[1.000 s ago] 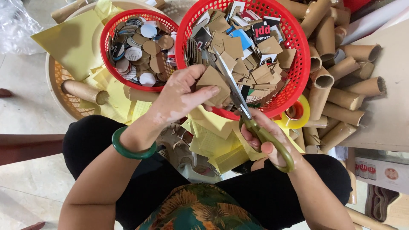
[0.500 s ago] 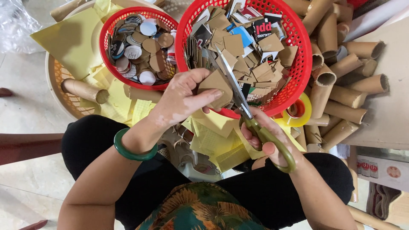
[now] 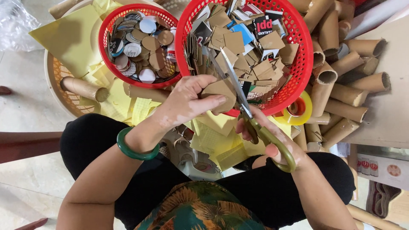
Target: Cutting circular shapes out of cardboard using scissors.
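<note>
- The scissors (image 3: 238, 91) have opened: a second ago the blades lay nearly together, and now they stand spread in a narrow V over the big red basket (image 3: 298, 64).
- The cardboard piece (image 3: 219, 91) in the left hand (image 3: 187, 100) has turned and slid in against the blades near the pivot.
- The left hand's fingers (image 3: 213, 100), earlier loosely spread, now pinch the piece.
- The right hand (image 3: 272, 142) has widened its grip in the olive handles.

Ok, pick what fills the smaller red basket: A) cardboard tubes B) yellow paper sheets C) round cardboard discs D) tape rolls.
C: the smaller red basket holds round cardboard discs, brown and white, while the tubes lie outside the baskets at the right.
</note>
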